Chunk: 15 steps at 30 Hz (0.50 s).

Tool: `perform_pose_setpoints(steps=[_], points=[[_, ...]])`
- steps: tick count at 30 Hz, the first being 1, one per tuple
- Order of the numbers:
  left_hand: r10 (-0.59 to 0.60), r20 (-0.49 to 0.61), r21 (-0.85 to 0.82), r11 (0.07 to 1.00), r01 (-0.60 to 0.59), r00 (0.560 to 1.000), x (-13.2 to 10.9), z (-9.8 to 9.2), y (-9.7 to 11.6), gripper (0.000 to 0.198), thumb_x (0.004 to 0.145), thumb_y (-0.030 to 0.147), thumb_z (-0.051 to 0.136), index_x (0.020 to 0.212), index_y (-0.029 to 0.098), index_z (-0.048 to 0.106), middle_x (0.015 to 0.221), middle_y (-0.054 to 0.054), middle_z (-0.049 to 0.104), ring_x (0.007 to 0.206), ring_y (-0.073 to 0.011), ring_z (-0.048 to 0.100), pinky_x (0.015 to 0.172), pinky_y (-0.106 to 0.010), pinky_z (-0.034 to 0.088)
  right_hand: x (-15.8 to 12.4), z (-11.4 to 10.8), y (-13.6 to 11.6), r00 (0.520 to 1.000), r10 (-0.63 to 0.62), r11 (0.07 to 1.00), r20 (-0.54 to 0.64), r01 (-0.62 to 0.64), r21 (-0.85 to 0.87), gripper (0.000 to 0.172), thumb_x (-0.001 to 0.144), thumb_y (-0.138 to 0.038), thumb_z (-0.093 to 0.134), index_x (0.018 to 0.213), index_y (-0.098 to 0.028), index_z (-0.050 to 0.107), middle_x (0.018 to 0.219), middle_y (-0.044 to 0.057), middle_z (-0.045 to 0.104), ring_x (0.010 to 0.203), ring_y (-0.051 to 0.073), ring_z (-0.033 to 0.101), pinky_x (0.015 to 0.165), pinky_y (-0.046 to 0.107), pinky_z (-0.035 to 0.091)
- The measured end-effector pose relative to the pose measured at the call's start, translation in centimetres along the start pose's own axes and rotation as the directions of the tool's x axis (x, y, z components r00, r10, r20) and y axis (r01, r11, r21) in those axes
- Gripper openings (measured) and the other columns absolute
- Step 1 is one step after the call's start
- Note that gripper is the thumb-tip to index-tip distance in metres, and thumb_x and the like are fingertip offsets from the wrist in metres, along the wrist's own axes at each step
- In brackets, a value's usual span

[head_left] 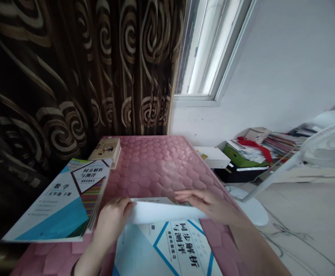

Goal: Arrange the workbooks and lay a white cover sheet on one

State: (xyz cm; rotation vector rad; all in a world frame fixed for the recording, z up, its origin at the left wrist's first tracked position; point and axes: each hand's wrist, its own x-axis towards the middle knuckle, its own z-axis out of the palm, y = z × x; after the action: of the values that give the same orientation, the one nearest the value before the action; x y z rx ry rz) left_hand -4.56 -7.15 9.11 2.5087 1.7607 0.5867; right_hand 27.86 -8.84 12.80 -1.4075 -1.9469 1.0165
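A blue and white workbook [181,249] lies before me at the table's near edge. Across its upper part runs a white strip of paper [161,212], raised or folded over; whether it belongs to the workbook I cannot tell. My left hand [112,216] pinches the strip's left end between thumb and fingers. At the other end is my right hand [206,205], its fingers stretched out flat and pointing left, just above the strip's far edge. The right thumb is hidden. Part of another printed cover or page [156,199] shows behind the strip.
A stack of workbooks [61,203] sits at left, with smaller tan books [107,149] behind it. The pink hexagon-patterned tabletop [153,168] meets a dark curtain [127,69]. Right of it stand a white box [212,155], piled papers [242,151] and a white fan [299,153].
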Motion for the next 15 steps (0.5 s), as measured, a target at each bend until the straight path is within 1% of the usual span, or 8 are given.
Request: perform_pose_setpoints(steps=[1, 3, 6, 7, 9, 11, 13, 15], points=[[-0.027, -0.025, -0.005, 1.0, 0.027, 0.999, 1.0, 0.1, -0.1, 0.028, 0.093, 0.032, 0.043, 0.082, 0.022, 0.066, 0.086, -0.005, 0.073, 0.079, -0.0194, 0.069, 0.071, -0.026, 0.048, 0.2, -0.5, 0.1, 0.998, 0.01, 1.0, -0.055, -0.01, -0.006, 0.045, 0.089, -0.052, 0.047, 0.122, -0.027, 0.064, 0.112, 0.004, 0.071, 0.103, 0.022, 0.065, 0.086, 0.033, 0.052], [-0.115, -0.058, -0.046, 0.993, 0.112, 0.992, 2.9, 0.6, -0.6, 0.023, 0.091, 0.035, 0.048, 0.082, 0.022, 0.066, 0.085, -0.005, 0.073, 0.077, -0.0193, 0.069, 0.071, -0.026, 0.047, 1.1, -0.9, 1.2, 0.982, 0.049, 0.999, -0.182, -0.05, 0.0, 0.045, 0.082, -0.049, 0.057, 0.117, -0.023, 0.067, 0.105, 0.005, 0.072, 0.092, 0.022, 0.066, 0.074, 0.03, 0.053], [-0.275, -0.107, -0.208, 0.946, 0.248, 0.956, 5.0, 2.2, -1.8, 0.021, 0.087, 0.039, 0.054, 0.086, 0.021, 0.064, 0.087, -0.007, 0.074, 0.078, -0.0206, 0.069, 0.071, -0.027, 0.048, 3.2, -0.2, 4.5, 0.929, 0.139, 0.989, -0.342, -0.11, 0.101, 0.039, 0.074, -0.047, 0.063, 0.098, -0.016, 0.069, 0.089, 0.005, 0.072, 0.076, 0.02, 0.065, 0.061, 0.027, 0.049], [-0.334, -0.13, -0.292, 0.913, 0.286, 0.934, 5.3, 2.9, -2.4, 0.024, 0.086, 0.041, 0.055, 0.09, 0.02, 0.064, 0.087, -0.008, 0.074, 0.079, -0.0214, 0.069, 0.071, -0.028, 0.048, 4.0, 0.2, 5.7, 0.906, 0.17, 0.983, -0.388, -0.127, 0.132, 0.038, 0.073, -0.047, 0.063, 0.093, -0.016, 0.069, 0.083, 0.005, 0.071, 0.072, 0.02, 0.064, 0.059, 0.027, 0.048], [-0.451, -0.16, -0.466, 0.819, 0.336, 0.878, 5.6, 4.1, -3.4, 0.033, 0.084, 0.047, 0.053, 0.096, 0.017, 0.062, 0.088, -0.01, 0.073, 0.08, -0.023, 0.069, 0.072, -0.031, 0.05, 5.4, 0.9, 7.7, 0.842, 0.243, 0.969, -0.483, -0.182, 0.17, 0.036, 0.069, -0.048, 0.064, 0.087, -0.017, 0.067, 0.074, 0.003, 0.069, 0.067, 0.019, 0.062, 0.056, 0.027, 0.046], [-0.532, -0.146, -0.613, 0.711, 0.346, 0.834, 5.5, 5.1, -4.2, 0.041, 0.08, 0.053, 0.051, 0.094, 0.015, 0.062, 0.086, -0.012, 0.073, 0.079, -0.0242, 0.069, 0.071, -0.032, 0.051, 6.5, 1.4, 9.1, 0.787, 0.291, 0.956, -0.544, -0.22, 0.193, 0.035, 0.067, -0.05, 0.065, 0.086, -0.02, 0.066, 0.071, 0.001, 0.067, 0.064, 0.019, 0.061, 0.054, 0.028, 0.045], [-0.561, -0.096, -0.712, 0.616, 0.338, 0.822, 5.1, 5.7, -4.5, 0.044, 0.076, 0.057, 0.052, 0.085, 0.015, 0.063, 0.082, -0.011, 0.072, 0.076, -0.0242, 0.068, 0.069, -0.032, 0.051, 7.3, 1.5, 9.8, 0.765, 0.3, 0.953, -0.57, -0.21, 0.22, 0.035, 0.067, -0.051, 0.065, 0.085, -0.021, 0.065, 0.069, 0.001, 0.066, 0.062, 0.019, 0.061, 0.054, 0.028, 0.045], [-0.551, -0.043, -0.771, 0.548, 0.323, 0.833, 5.0, 6.0, -4.4, 0.047, 0.074, 0.061, 0.053, 0.078, 0.016, 0.064, 0.076, -0.009, 0.071, 0.072, -0.0227, 0.066, 0.064, -0.03, 0.049, 8.0, 1.4, 9.9, 0.763, 0.286, 0.955, -0.58, -0.177, 0.238, 0.034, 0.067, -0.051, 0.064, 0.083, -0.021, 0.064, 0.067, 0.001, 0.065, 0.062, 0.019, 0.06, 0.054, 0.028, 0.045]])
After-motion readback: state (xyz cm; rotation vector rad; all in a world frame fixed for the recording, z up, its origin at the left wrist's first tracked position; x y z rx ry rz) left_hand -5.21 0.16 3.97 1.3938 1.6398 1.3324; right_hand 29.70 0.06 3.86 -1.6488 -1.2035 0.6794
